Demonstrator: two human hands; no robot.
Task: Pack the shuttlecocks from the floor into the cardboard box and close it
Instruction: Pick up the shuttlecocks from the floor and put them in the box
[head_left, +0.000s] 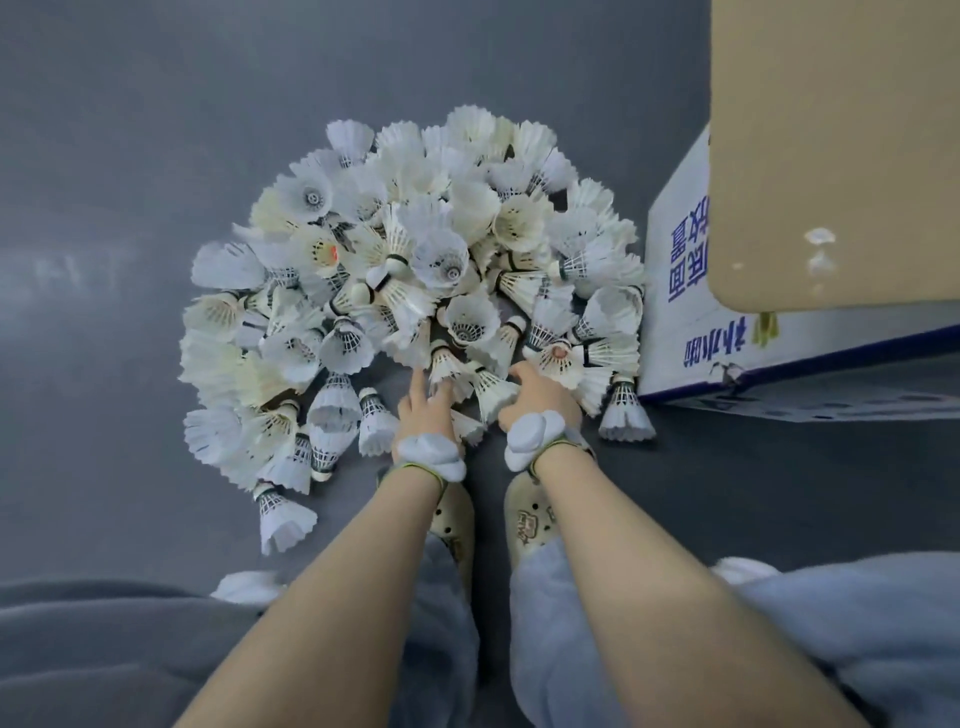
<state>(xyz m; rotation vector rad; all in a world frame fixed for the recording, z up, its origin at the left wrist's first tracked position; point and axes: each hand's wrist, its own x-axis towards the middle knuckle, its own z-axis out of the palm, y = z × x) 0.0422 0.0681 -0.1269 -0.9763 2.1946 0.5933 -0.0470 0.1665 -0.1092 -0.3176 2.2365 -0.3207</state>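
A big heap of white feather shuttlecocks (415, 270) lies on the grey floor in front of me. Both my hands reach into its near edge. My left hand (423, 410) has its index finger straight and touches shuttlecocks at the pile's rim. My right hand (537, 395) curls its fingers round a shuttlecock (558, 364) at the pile's right side. The cardboard box (691, 291), white with blue print, stands at the right, touching the pile. Its tan flap (831, 156) sticks up, open.
My two feet in beige clogs (530, 519) stand right behind my hands. A single shuttlecock (283, 517) lies apart at the near left, another (626, 410) by the box corner. Bare grey floor (130, 156) spreads to the left and beyond the pile.
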